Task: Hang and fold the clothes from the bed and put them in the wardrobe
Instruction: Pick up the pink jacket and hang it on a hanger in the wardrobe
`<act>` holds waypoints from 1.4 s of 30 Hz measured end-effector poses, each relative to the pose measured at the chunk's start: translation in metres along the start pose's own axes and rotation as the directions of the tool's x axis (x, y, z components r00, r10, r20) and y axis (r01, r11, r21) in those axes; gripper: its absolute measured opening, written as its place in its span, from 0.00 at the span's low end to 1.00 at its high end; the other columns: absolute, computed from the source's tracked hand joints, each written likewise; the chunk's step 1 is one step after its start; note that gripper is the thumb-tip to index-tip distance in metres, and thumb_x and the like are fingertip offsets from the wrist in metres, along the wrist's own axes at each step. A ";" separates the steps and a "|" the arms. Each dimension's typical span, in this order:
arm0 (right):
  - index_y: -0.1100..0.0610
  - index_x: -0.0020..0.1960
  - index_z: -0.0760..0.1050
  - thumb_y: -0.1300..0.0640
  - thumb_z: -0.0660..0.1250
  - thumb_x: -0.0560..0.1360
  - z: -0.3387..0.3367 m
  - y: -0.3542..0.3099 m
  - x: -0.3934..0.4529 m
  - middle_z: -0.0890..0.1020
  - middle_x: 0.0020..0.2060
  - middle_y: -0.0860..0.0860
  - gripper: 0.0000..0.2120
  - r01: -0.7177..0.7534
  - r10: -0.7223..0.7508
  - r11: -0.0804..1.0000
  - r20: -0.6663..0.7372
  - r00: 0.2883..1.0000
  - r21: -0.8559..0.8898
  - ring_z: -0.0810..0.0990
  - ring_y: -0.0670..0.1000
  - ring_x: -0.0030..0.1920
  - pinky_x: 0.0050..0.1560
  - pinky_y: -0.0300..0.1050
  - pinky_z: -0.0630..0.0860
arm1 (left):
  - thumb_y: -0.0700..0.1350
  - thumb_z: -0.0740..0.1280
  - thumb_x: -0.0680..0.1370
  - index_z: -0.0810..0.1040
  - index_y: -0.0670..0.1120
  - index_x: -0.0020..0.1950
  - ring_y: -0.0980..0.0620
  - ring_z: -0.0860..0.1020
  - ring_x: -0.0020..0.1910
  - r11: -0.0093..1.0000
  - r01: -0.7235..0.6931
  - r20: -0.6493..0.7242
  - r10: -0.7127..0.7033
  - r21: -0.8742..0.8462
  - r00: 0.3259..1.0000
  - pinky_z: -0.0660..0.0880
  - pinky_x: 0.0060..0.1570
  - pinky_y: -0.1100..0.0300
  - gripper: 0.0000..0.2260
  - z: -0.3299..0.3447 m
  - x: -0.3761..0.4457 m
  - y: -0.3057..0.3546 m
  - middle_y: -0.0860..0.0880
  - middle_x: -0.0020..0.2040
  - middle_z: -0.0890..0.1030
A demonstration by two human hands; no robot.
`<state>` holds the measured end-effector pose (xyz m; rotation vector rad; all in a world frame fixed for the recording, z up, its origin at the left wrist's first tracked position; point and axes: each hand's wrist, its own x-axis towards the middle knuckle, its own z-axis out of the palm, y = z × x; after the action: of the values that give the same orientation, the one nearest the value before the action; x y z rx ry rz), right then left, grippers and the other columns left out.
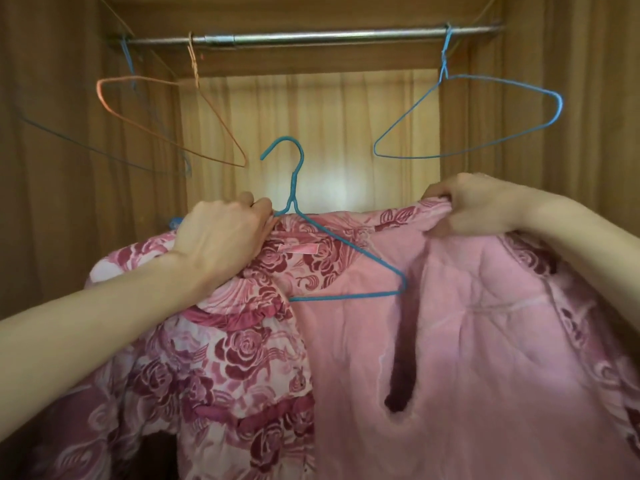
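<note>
Pink rose-print jacket [242,358] held up on a blue hanger [346,268] before the open wardrobe [52,98].

A metal rail [311,38] crosses the top of the wardrobe; three bare wire hangers hang from it: a dark blue one [104,154] far left, an orange one [166,133] just beside it, and a light blue one [485,133] on the right, with free rail between them above the jacket. The jacket is padded, with a plain pink lining turned outward on the right and a small pink label [298,249] at the collar. The hanger's right shoulder lies bare against the lining; its hook points up, below the rail. The left hand [221,233] is curled, gripping collar and hanger at the neck. The right hand [474,209] is curled over the jacket's top edge, pinching it and lifting it.
</note>
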<state>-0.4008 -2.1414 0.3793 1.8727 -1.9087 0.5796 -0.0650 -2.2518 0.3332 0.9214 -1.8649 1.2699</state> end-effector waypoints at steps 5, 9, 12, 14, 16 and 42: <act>0.56 0.46 0.84 0.37 0.76 0.69 -0.001 -0.015 -0.006 0.85 0.36 0.43 0.22 0.068 -0.100 0.954 0.094 0.991 0.293 0.82 0.48 0.38 0.44 0.47 0.78 | 0.56 0.64 0.83 0.75 0.48 0.42 0.35 0.80 0.34 0.935 0.233 0.002 -0.241 -0.269 0.971 0.63 0.31 0.55 0.16 0.006 0.002 0.012 0.46 0.32 0.77; 0.58 0.47 0.84 0.34 0.66 0.78 0.012 -0.021 -0.006 0.84 0.34 0.49 0.26 0.069 -0.102 0.852 0.035 0.994 0.519 0.80 0.48 0.34 0.35 0.40 0.77 | 0.60 0.62 0.83 0.73 0.49 0.39 0.34 0.80 0.35 0.867 0.291 -0.002 -0.319 -0.405 0.948 0.69 0.32 0.53 0.19 0.011 -0.003 0.011 0.48 0.29 0.76; 0.54 0.53 0.77 0.50 0.72 0.79 0.028 -0.015 -0.005 0.82 0.45 0.47 0.09 0.268 -0.183 0.899 -0.260 0.948 0.345 0.79 0.44 0.45 0.48 0.36 0.73 | 0.62 0.61 0.82 0.77 0.48 0.42 0.33 0.80 0.35 0.850 0.276 -0.052 -0.333 -0.448 0.941 0.72 0.32 0.52 0.19 0.010 -0.006 0.010 0.44 0.31 0.79; 0.52 0.61 0.75 0.52 0.70 0.80 0.040 -0.016 -0.008 0.80 0.48 0.42 0.11 0.342 -0.270 0.876 -0.241 0.932 0.341 0.78 0.37 0.48 0.50 0.31 0.71 | 0.62 0.63 0.82 0.78 0.48 0.44 0.33 0.81 0.37 0.837 0.278 -0.065 -0.347 -0.470 0.936 0.71 0.33 0.52 0.19 0.009 -0.005 0.013 0.44 0.32 0.80; 0.50 0.63 0.74 0.48 0.66 0.82 0.053 -0.020 -0.011 0.81 0.48 0.42 0.11 0.375 -0.315 0.869 -0.224 0.922 0.323 0.79 0.37 0.48 0.50 0.36 0.73 | 0.64 0.64 0.81 0.78 0.49 0.44 0.34 0.81 0.37 0.830 0.272 -0.071 -0.348 -0.486 0.935 0.68 0.33 0.54 0.19 0.007 -0.005 0.016 0.46 0.32 0.80; 0.49 0.53 0.82 0.42 0.71 0.79 0.027 -0.067 0.005 0.86 0.47 0.45 0.11 0.417 -0.208 0.815 -0.468 0.859 0.403 0.83 0.46 0.50 0.56 0.53 0.78 | 0.80 0.50 0.73 0.72 0.60 0.54 0.61 0.80 0.51 0.621 0.423 0.524 -0.023 -0.660 0.851 0.72 0.51 0.56 0.28 -0.042 0.040 -0.018 0.64 0.49 0.83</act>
<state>-0.3342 -2.1617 0.3604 2.0958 -1.2031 1.3205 -0.0637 -2.2240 0.3871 0.9759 -2.2519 -0.0100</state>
